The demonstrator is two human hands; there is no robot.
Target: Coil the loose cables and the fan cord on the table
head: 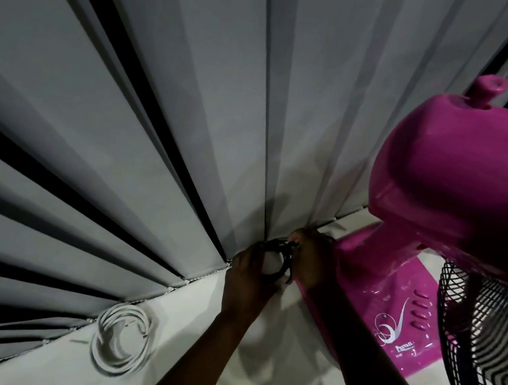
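Note:
A magenta table fan (pixel 471 183) stands on the white table (pixel 276 366) at the right, its black wire guard (pixel 489 352) facing me. Its black cord (pixel 278 257) is gathered into loops behind the fan base, close to the curtain. My left hand (pixel 247 279) grips the loops from the left. My right hand (pixel 308 259) holds the same bundle from the right, beside the fan base. A white cable (pixel 121 338) lies coiled flat on the table at the left.
Grey pleated curtains (pixel 126 102) hang along the table's far edge, their hem resting on the tabletop. The fan base (pixel 393 318) with its row of buttons takes up the right part of the table.

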